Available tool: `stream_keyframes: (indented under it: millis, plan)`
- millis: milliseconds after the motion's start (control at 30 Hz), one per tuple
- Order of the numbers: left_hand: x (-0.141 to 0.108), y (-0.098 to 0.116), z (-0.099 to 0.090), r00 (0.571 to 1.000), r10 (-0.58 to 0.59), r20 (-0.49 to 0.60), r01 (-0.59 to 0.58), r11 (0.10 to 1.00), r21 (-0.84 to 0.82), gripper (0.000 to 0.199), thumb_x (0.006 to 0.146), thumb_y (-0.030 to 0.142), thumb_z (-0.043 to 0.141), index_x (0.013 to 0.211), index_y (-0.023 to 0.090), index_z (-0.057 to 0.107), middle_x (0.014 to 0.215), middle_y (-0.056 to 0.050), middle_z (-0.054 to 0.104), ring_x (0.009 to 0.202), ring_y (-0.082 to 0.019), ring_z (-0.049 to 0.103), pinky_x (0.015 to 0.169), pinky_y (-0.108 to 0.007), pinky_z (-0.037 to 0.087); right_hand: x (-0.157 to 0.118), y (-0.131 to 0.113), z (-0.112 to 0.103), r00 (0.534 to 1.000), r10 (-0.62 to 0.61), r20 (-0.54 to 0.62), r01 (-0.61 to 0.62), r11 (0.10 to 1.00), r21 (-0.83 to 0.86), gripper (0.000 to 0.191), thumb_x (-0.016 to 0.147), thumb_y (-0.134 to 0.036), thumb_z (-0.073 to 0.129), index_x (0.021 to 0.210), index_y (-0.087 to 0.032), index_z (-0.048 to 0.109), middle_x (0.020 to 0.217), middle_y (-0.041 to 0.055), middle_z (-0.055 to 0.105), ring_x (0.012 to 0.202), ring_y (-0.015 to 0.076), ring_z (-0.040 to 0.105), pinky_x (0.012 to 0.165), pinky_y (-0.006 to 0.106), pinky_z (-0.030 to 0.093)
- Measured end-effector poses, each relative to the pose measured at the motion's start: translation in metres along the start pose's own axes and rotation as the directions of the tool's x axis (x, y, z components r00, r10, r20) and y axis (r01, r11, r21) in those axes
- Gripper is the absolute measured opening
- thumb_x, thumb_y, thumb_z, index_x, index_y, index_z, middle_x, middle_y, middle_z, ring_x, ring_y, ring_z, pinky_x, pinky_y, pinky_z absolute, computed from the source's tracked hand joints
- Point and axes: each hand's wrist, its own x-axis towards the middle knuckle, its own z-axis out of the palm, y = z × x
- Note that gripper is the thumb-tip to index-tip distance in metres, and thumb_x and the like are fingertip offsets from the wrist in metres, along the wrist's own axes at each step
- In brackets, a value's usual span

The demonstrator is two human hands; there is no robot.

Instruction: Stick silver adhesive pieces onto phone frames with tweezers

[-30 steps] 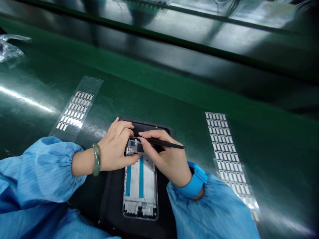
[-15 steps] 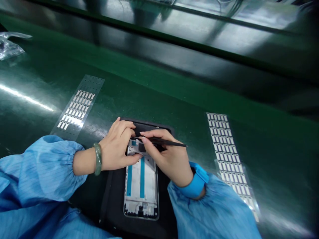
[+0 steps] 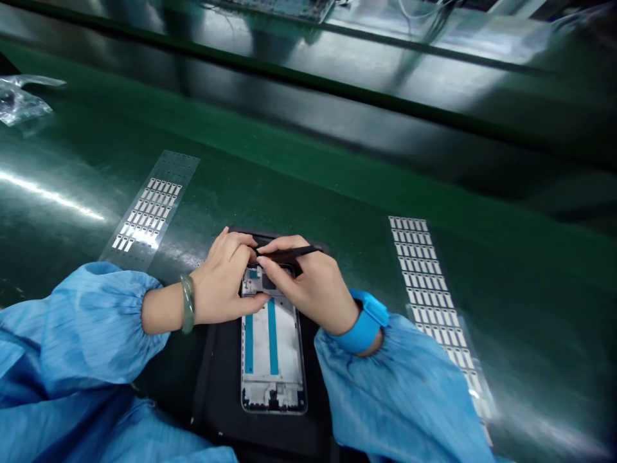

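A silver phone frame (image 3: pixel 284 347) with two blue strips lies on a black mat (image 3: pixel 216 386). My left hand (image 3: pixel 224 276) is closed around its upper left corner, thumb across the frame and fingers at the top edge. In my right hand (image 3: pixel 308 280) is a dark, slim tool, apparently tweezers (image 3: pixel 292 253), held like a pen. Its tip meets the top of the frame close to my left fingertips, which partly hide it. Whether the tip holds any small part cannot be seen.
To the left lies a clear sheet of small white stickers (image 3: pixel 154 206), some rows gone. A fuller sticker sheet (image 3: pixel 424 276) lies to the right. A crumpled plastic bag (image 3: pixel 22 103) rests at the far left of the green table (image 3: pixel 289 186). A metal ledge (image 3: pixel 270 90) runs behind.
My right hand has shifted slightly left and up, and the tweezers lie at a changed angle, rear end higher. My left hand keeps its hold on the frame. The view has shifted a little.
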Motion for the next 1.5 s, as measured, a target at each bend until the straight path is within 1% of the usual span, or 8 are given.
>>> stream_keyframes:
  millis: [200,367,600,733,1033,1300,1433,1500]
  plan:
    - [-0.001,-0.001,0.000,1.000,0.009,-0.009,-0.009,1.000,0.010,0.039,0.070,0.038,0.064,0.095,0.015,0.045,0.113,-0.015,0.048,0.115,-0.028,0.045,0.107,-0.054,0.027,-0.005,-0.001,-0.009,0.993,0.032,-0.117,-0.029,0.999,0.034,0.007,0.083,-0.018,0.059,0.091,-0.019,0.060,0.087,0.0013,0.066,0.077,0.0143,0.064,0.070,0.025,0.052]
    - [-0.002,-0.001,0.000,1.000,0.021,-0.009,-0.020,1.000,0.016,0.040,0.070,0.038,0.064,0.096,0.015,0.045,0.113,-0.014,0.048,0.116,-0.028,0.045,0.110,-0.052,0.023,-0.006,0.004,-0.002,0.997,0.043,-0.063,-0.042,0.999,0.024,0.008,0.083,-0.016,0.059,0.091,-0.018,0.060,0.087,0.0011,0.066,0.076,0.0131,0.064,0.070,0.023,0.052]
    - [-0.001,-0.001,0.000,1.000,0.014,0.000,-0.014,1.000,0.018,0.041,0.070,0.039,0.064,0.097,0.015,0.045,0.113,-0.014,0.048,0.116,-0.028,0.044,0.110,-0.052,0.023,-0.007,0.002,-0.001,0.997,-0.006,-0.083,-0.005,0.992,-0.124,0.007,0.082,-0.016,0.058,0.088,-0.019,0.058,0.083,0.0011,0.066,0.073,0.0142,0.065,0.067,0.023,0.052]
    - [-0.001,-0.001,0.000,1.000,0.018,0.001,-0.018,1.000,0.020,0.040,0.070,0.039,0.064,0.096,0.015,0.045,0.112,-0.014,0.049,0.115,-0.028,0.045,0.110,-0.052,0.024,-0.007,0.002,-0.004,0.996,0.019,-0.084,-0.025,0.998,-0.065,0.006,0.083,-0.016,0.058,0.088,-0.019,0.058,0.082,0.0005,0.065,0.068,0.0125,0.064,0.063,0.022,0.052]
    - [-0.001,0.000,0.001,1.000,0.001,0.003,-0.001,1.000,0.012,0.041,0.069,0.038,0.064,0.098,0.016,0.045,0.113,-0.013,0.048,0.116,-0.028,0.045,0.111,-0.053,0.022,-0.004,0.001,-0.002,1.000,-0.029,-0.009,0.028,0.996,-0.090,0.008,0.083,-0.014,0.054,0.088,-0.020,0.056,0.083,0.0009,0.064,0.077,0.0145,0.063,0.070,0.025,0.051]
    - [-0.002,-0.002,0.004,0.999,0.022,-0.042,-0.022,1.000,0.003,0.038,0.070,0.038,0.064,0.095,0.016,0.046,0.111,-0.013,0.049,0.114,-0.028,0.046,0.108,-0.054,0.026,-0.002,0.006,-0.001,0.999,-0.036,-0.019,0.035,0.997,-0.069,0.007,0.083,-0.015,0.053,0.086,-0.020,0.055,0.081,0.0007,0.063,0.071,0.0135,0.061,0.067,0.024,0.050]
    - [-0.001,-0.005,0.007,0.998,0.014,-0.057,-0.014,1.000,0.000,0.037,0.069,0.037,0.064,0.094,0.017,0.046,0.110,-0.012,0.049,0.113,-0.029,0.046,0.105,-0.056,0.029,-0.002,0.005,0.003,0.998,-0.054,0.027,0.057,0.991,-0.123,0.007,0.081,-0.015,0.052,0.084,-0.020,0.056,0.079,0.0018,0.063,0.072,0.0155,0.062,0.066,0.026,0.050]
    - [0.001,-0.009,0.008,0.999,0.021,-0.040,-0.020,1.000,0.006,0.037,0.070,0.039,0.064,0.094,0.017,0.047,0.111,-0.012,0.049,0.113,-0.028,0.046,0.104,-0.056,0.030,-0.002,0.005,0.005,0.999,-0.023,0.030,0.025,0.996,-0.081,0.005,0.081,-0.017,0.054,0.083,-0.020,0.057,0.078,0.0018,0.063,0.072,0.0157,0.062,0.066,0.027,0.050]
